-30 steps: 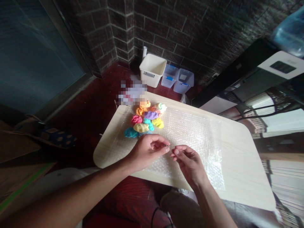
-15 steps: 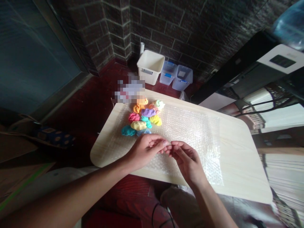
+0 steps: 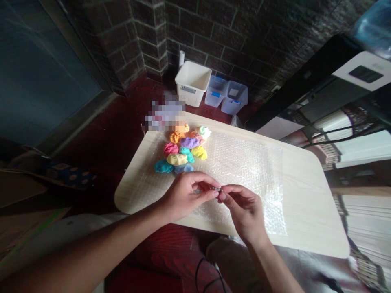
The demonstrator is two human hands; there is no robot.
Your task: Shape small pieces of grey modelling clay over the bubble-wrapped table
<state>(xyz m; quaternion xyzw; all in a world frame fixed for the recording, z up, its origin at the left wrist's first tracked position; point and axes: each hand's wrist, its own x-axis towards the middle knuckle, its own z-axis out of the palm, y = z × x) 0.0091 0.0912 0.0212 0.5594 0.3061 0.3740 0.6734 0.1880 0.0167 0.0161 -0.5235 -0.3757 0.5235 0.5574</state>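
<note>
Dim room with dark brick walls [image 3: 210,36] and a red floor [image 3: 100,134]; from where I stand, a pale wooden table [image 3: 308,191] with rounded corners fills the middle.

On the floor past the table's far edge are three containers in a row: one cream bin [image 3: 191,95], its top uncovered and its pale inside visible, and two clear boxes [image 3: 235,97] with blue latches. A pale rectangle shows in or on the right-hand box; I cannot tell which.

The person's two bare hands meet above the table's near half, forearms reaching in from either side of its near edge. The left hand [image 3: 185,195] curls, thumb and forefinger clamped on a small grey piece [image 3: 217,189]; the right hand [image 3: 247,213] pinches the same piece from the other side, fingertips together. The piece is off the table, between the hands, too small to identify.

A sheet of bubble wrap [image 3: 244,171] covers much of the table. On its left part I count about eleven soft, crumpled-looking lumps [image 3: 190,142], including purple, red, yellow, cream, orange and teal.
</note>
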